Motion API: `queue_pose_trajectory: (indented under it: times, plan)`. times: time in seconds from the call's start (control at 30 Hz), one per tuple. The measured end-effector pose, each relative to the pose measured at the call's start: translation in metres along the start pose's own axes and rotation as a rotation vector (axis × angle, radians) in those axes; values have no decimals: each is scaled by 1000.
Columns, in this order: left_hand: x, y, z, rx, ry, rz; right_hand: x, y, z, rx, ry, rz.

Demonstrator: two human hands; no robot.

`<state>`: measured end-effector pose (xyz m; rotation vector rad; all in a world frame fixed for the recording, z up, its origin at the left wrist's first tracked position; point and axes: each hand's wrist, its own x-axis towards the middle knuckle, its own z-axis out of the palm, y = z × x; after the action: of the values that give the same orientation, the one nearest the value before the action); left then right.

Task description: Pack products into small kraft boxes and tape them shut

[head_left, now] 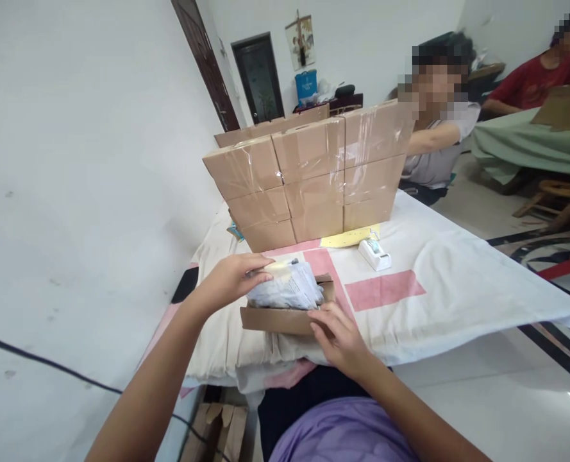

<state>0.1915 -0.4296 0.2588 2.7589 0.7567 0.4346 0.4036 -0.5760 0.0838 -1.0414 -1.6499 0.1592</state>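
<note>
Looking down, you saw little of what lay inside the small open brown cardboard box (277,319). The pale bundle of folded printed paper (289,290) filled its mouth and hid the bottom, and the box's far wall showed only as a flap at the right corner. Your left thumb was out of sight. The wall of taped brown cardboard cartons (308,179) stacked at the far side of the table hid most of a seated co-worker (433,154), and a second person in red (529,83) was cut off at the upper right edge. The small white plastic device (374,255) in front of the cartons was too small to identify, and a yellow paper sheet (349,237) lay just behind it.

The bundle carried lines of fine print, too small and blurred to read.

Your left hand (231,279) was at the bundle's left, its fingers closed over the far left edge and gripping the bundle where it sat in the top of the box. Your right hand (342,337) lay open at the box's near right corner, fingertips flat against its front wall, grasping nothing. The box rested on the white cloth with pink rectangles (458,276), between your two hands, at the near edge of the table
</note>
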Motion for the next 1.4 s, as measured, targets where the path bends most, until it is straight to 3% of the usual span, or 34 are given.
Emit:
queue_pose_trajectory:
  times: [0.13,0.27,0.33,0.43,0.6,0.83,0.97,1.13,1.23,1.4]
  plan:
    - [-5,-5,5,25,24,-2,-5,-3,6,-64,67,-104]
    - [-21,0,8,90,88,32,-10,-4,11,-139,112,-227]
    - [-27,4,11,147,66,62,-11,-5,12,-187,154,-261]
    - [-29,9,19,264,11,123,-10,-5,12,-228,206,-289]
    - [-33,10,37,397,22,219,-1,-6,7,-262,230,-261]
    - [-57,20,20,551,36,222,-8,-5,7,-281,161,-274]
    - [-50,32,22,622,-76,229,-16,1,14,-267,145,-290]
    - [-33,36,49,733,-210,264,-19,10,17,-175,158,-314]
    - [-27,35,57,801,-242,238,-16,11,14,-98,130,-326]
    - [-21,39,55,842,-240,159,-11,7,9,-33,94,-361]
